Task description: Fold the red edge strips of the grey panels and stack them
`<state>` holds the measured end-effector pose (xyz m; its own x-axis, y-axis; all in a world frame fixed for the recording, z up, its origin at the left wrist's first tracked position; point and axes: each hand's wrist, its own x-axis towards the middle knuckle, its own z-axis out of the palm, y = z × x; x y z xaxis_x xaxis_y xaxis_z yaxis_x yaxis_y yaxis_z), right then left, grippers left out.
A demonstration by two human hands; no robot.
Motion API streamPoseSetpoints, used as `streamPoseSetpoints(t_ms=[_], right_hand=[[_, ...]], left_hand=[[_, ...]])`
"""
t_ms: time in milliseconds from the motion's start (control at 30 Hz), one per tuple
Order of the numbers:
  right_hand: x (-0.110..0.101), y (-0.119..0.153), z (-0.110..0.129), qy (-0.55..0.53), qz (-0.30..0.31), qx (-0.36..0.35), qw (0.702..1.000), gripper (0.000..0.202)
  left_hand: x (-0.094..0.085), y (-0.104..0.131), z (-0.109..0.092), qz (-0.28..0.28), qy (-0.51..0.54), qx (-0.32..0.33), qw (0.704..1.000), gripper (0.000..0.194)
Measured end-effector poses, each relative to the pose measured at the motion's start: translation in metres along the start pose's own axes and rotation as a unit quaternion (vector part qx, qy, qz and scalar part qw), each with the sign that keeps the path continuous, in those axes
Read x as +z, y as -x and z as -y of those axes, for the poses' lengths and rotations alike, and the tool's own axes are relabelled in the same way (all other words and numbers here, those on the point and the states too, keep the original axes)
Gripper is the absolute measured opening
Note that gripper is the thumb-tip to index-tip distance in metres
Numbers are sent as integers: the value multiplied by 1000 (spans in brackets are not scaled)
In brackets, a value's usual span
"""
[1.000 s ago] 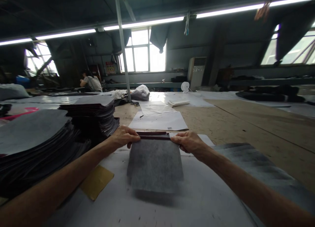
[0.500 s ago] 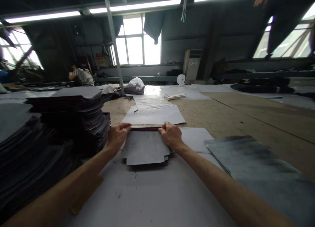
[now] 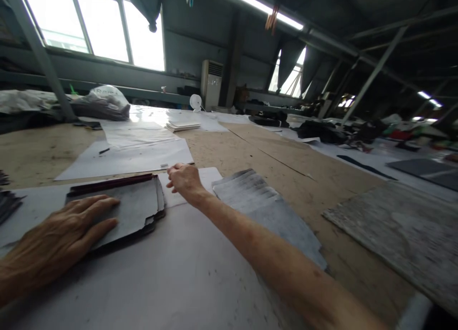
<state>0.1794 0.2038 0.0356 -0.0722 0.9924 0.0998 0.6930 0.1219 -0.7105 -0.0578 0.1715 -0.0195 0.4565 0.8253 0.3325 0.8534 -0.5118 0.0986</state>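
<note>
My left hand (image 3: pixel 67 230) lies flat, fingers stretched out, over a stack of grey fabric-like pieces (image 3: pixel 134 208). The stack has notched corners on its near right side and a dark red folded strip along its far edge. Just right of the stack, my right hand (image 3: pixel 186 180) is over white paper, fingers loosely bent and slightly apart, with nothing visible in them. A small label (image 3: pixel 163 166) is close to its fingertips. Farther right, a fanned pile of grey pieces (image 3: pixel 265 206) rests beside my right forearm.
White sheets (image 3: pixel 143 156) and a low stack of white pads (image 3: pixel 183 125) lie farther back on the brown table surface (image 3: pixel 222 151). A metal pole (image 3: pixel 39 58) rises at the left. A large grey mottled sheet (image 3: pixel 400 234) covers the right side.
The view has swung right. My right hand has let go of the stack's far edge and moved off to its right. My left hand has gone from that edge to flat on top.
</note>
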Motion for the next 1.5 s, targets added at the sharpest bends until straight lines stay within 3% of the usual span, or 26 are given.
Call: streamPoseSetpoints(t_ms=[67,167,200,267,333,367,467,533,600,733,867,1000,1200,1333,1500], right_hand=[[-25,30,-5,13,-1,-9,1000,23],[-61,89,-17,66,-15,-28,997,16],[-70,110,-23,88,-21,-30,995,16],[-85,148,-35,131,-37,-25,990,13],[-92,179,-49,186,-49,-11,981,15],[-93,191,-55,222,-50,-4,974,19],[-90,213,-71,288,-60,-3,956,22],[-86,218,-78,292,-78,-18,953,13],[-83,218,-82,298,-95,-34,949,7],[-83,214,-85,306,-115,-51,944,20],[-92,211,-85,278,-109,-37,954,28],[-104,212,-88,236,-81,-26,968,30],[-114,215,-95,127,-63,-11,990,28],[-109,212,-97,65,-84,26,994,15],[-110,208,-102,36,-151,87,984,21]], left_hand=[[-8,-3,-1,33,-38,-39,998,41],[-19,-4,1,48,-75,57,994,39],[-23,-4,0,15,-85,74,994,40],[-31,-3,-8,-96,-104,38,989,41],[-39,-2,-27,-188,-90,0,978,38],[-42,-1,-40,-200,-64,8,978,36],[-41,4,-86,-129,42,61,989,24],[-33,8,-118,-37,117,95,988,20],[-23,10,-148,-2,174,121,977,20],[-9,6,-197,25,240,167,956,18],[-3,1,-229,51,255,196,945,21],[0,3,-244,55,274,205,938,30],[3,-5,-248,41,257,202,944,34],[8,-22,-252,43,167,176,969,24],[14,-33,-256,25,97,135,986,24]])
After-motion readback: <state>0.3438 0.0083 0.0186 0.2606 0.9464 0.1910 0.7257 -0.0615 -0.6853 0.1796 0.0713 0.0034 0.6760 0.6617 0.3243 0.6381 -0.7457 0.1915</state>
